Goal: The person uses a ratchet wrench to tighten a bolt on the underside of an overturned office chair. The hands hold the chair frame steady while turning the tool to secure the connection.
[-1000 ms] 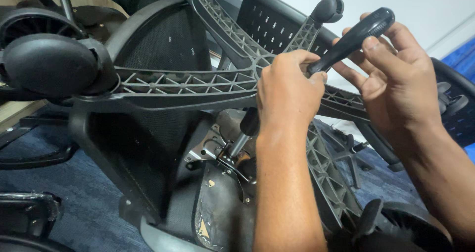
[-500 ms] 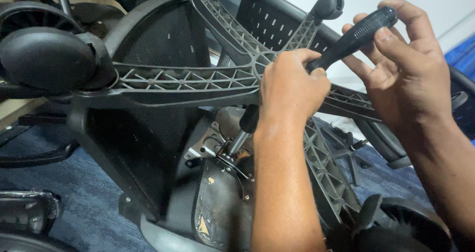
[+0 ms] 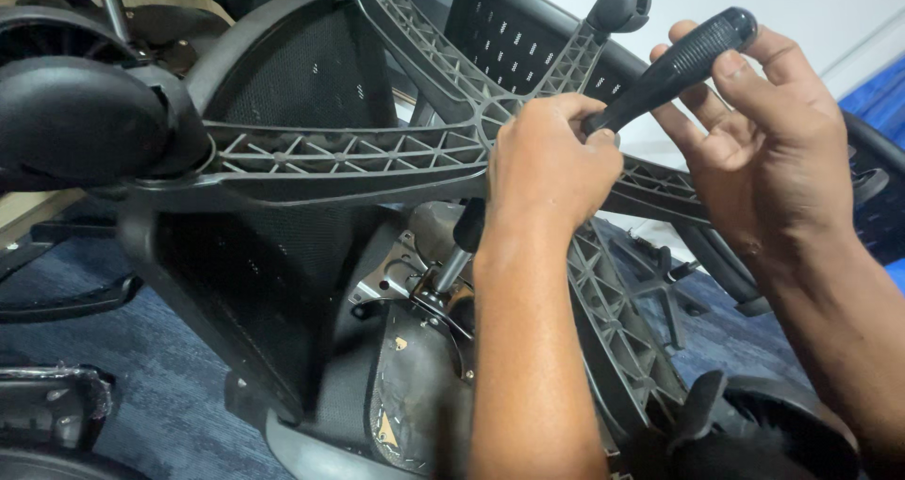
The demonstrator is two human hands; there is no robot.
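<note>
Black ribbed plastic tool handle, long and rounded, sits high in the right of the head view, its long axis slanting from lower left to upper right, with the blunt free end pointing up toward the pale wall and the lower end running down into the left hand. That left hand is clenched into a fist around the handle's lower end, pressed right at the hub where the spokes of the grey ribbed plastic five-star chair base meet; what the tool's tip engages there is hidden by the fingers. The right hand grasps the handle's upper part, thumb laid along the top near the end and fingers spread loosely behind it. The chair base lies tipped over, one spoke reaching left to a large black rounded caster, another rising to a small black caster stem cap just left of the handle, and a third dropping toward the lower right, where another black caster wheel shows. Below the hub, a silver gas lift cylinder runs down into the metal seat mechanism plate. Black mesh chair back stands behind the spokes, and all of it rests on blue-grey carpet floor.
</note>
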